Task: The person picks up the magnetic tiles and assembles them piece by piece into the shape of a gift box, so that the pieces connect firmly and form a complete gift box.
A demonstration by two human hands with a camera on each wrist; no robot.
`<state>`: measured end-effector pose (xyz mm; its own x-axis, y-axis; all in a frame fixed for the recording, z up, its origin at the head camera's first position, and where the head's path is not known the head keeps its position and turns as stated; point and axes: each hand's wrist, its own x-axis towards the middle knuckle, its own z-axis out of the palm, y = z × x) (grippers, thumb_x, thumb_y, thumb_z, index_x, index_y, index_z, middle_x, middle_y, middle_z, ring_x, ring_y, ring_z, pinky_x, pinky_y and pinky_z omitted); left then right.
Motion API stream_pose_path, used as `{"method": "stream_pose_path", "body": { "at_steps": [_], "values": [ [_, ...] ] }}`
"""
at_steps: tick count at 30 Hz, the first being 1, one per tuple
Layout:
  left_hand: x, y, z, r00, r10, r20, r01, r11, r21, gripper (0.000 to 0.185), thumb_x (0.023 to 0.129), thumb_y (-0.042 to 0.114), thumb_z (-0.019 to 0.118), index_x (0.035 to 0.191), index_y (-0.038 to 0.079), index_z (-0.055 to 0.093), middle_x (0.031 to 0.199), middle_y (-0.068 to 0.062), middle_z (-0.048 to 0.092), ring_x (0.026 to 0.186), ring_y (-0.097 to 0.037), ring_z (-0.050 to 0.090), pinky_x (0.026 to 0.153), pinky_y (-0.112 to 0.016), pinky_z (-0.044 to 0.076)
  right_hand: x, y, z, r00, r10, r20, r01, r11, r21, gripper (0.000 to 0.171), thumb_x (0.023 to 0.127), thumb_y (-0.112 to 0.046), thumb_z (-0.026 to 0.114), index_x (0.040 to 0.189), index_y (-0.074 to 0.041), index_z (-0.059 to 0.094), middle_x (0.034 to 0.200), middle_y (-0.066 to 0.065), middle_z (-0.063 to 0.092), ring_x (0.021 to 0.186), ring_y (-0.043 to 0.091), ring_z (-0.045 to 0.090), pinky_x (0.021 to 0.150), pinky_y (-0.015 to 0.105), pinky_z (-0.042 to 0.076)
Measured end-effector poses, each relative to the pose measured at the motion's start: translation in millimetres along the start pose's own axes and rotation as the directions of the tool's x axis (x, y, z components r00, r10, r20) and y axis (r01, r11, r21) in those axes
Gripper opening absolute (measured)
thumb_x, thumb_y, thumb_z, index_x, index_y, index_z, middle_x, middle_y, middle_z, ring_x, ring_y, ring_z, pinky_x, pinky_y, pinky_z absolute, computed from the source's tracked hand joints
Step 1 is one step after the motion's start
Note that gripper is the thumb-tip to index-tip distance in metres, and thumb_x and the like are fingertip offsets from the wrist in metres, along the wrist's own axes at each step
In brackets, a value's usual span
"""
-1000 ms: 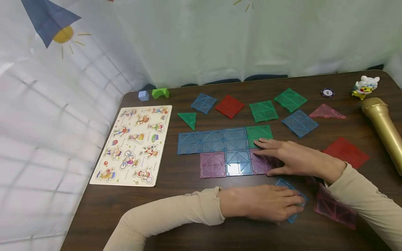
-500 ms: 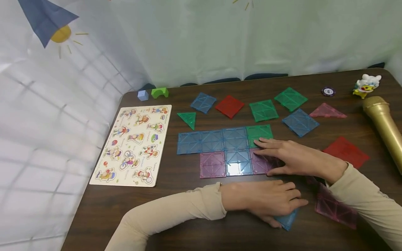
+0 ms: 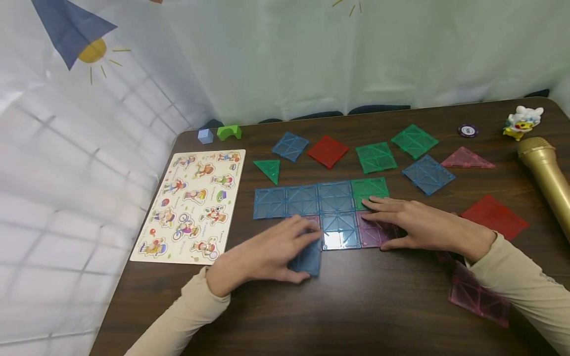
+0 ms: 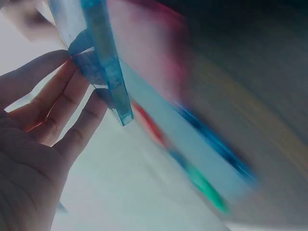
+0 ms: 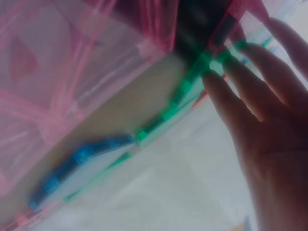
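My left hand (image 3: 267,249) pinches a blue translucent magnetic tile (image 3: 311,262) by its edges. That tile overlaps the front side of the left purple tile (image 3: 315,220) in the head view, and the left wrist view catches the gripped tile (image 4: 108,62) edge-on at the fingertips. A flat arrangement lies behind it: a row of blue tiles (image 3: 269,203) ending in a green tile (image 3: 370,189), with a blue tile (image 3: 340,230) between two purple ones in front. My right hand (image 3: 423,227) rests with spread fingers on the green tile and the right purple tile (image 3: 370,233), partly hiding both.
Loose blue, red and green tiles, including a red tile (image 3: 328,151), lie behind the arrangement. Pink tiles (image 3: 478,296) sit under and beside my right forearm. A picture puzzle board (image 3: 191,207) is on the left; a gold microphone (image 3: 545,178) and a small figurine (image 3: 523,122) stand right.
My left hand has picked the blue tile up from near the right forearm and carried it left to the front of the left purple tile. My right hand stays in place.
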<state>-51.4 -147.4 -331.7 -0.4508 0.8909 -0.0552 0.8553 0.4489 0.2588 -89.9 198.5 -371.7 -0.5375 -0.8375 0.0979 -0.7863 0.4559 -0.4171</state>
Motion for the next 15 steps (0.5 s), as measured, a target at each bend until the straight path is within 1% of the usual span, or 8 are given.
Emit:
{"method": "stream_pose_path", "body": {
  "at_steps": [2, 4, 7, 9, 11, 15],
  "values": [
    [-22.1, -18.2, 1.0, 0.994, -0.096, -0.042, 0.096, 0.995, -0.016, 0.077, 0.085, 0.039, 0.087, 0.141, -0.005, 0.060, 0.139, -0.013, 0.057, 0.125, -0.025, 0.053, 0.107, -0.040, 0.049, 1, 0, 0, 1.000, 0.001, 0.005, -0.001, 1.000, 0.000, 0.068, 0.087, -0.031, 0.086, 0.145, -0.006, 0.062, 0.152, 0.022, 0.053, 0.137, 0.045, 0.053, 0.097, 0.060, 0.053],
    [-39.7, -32.5, 3.2, 0.983, -0.171, -0.068, 0.169, 0.985, -0.021, 0.076, 0.083, 0.037, 0.089, 0.140, -0.006, 0.061, 0.137, -0.014, 0.057, 0.122, -0.025, 0.054, 0.102, -0.041, 0.051, 1, 0, 0, 1.000, 0.002, 0.008, -0.002, 1.000, -0.001, 0.068, 0.087, -0.031, 0.087, 0.145, -0.005, 0.062, 0.152, 0.022, 0.054, 0.137, 0.045, 0.053, 0.097, 0.060, 0.053],
    [-55.3, -46.4, 6.5, 0.968, -0.235, -0.090, 0.234, 0.972, -0.027, 0.076, 0.081, 0.035, 0.092, 0.138, -0.006, 0.063, 0.134, -0.015, 0.057, 0.117, -0.026, 0.054, 0.096, -0.041, 0.053, 1, 0, -1, 1.000, 0.005, 0.011, -0.005, 1.000, 0.000, 0.068, 0.086, -0.032, 0.087, 0.145, -0.005, 0.063, 0.152, 0.023, 0.054, 0.137, 0.045, 0.053, 0.097, 0.060, 0.053],
    [-59.7, -51.3, 8.3, 0.962, -0.256, -0.097, 0.254, 0.967, -0.035, 0.076, 0.080, 0.034, 0.092, 0.137, -0.007, 0.063, 0.134, -0.015, 0.056, 0.116, -0.026, 0.053, 0.094, -0.040, 0.053, 1, 0, -1, 1.000, 0.006, 0.012, -0.006, 1.000, 0.002, 0.069, 0.087, -0.032, 0.087, 0.145, -0.005, 0.062, 0.151, 0.023, 0.054, 0.137, 0.046, 0.053, 0.097, 0.060, 0.053],
    [-60.5, -53.3, 9.3, 0.958, -0.270, -0.095, 0.267, 0.963, -0.042, 0.075, 0.081, 0.034, 0.092, 0.138, -0.006, 0.063, 0.135, -0.015, 0.055, 0.116, -0.025, 0.052, 0.093, -0.040, 0.053, 1, 0, -1, 1.000, 0.003, 0.008, -0.003, 1.000, 0.003, 0.069, 0.086, -0.031, 0.087, 0.145, -0.005, 0.063, 0.151, 0.023, 0.055, 0.137, 0.046, 0.053, 0.097, 0.059, 0.054],
    [-57.2, -52.4, 9.2, 0.959, -0.275, -0.069, 0.271, 0.961, -0.054, 0.074, 0.084, 0.035, 0.090, 0.140, -0.005, 0.062, 0.138, -0.015, 0.054, 0.120, -0.026, 0.053, 0.096, -0.040, 0.054, 2, 0, 0, 1.000, -0.008, -0.002, 0.008, 1.000, -0.004, 0.069, 0.085, -0.030, 0.088, 0.144, -0.004, 0.063, 0.151, 0.022, 0.055, 0.136, 0.046, 0.054, 0.096, 0.059, 0.054]
  ]
}}
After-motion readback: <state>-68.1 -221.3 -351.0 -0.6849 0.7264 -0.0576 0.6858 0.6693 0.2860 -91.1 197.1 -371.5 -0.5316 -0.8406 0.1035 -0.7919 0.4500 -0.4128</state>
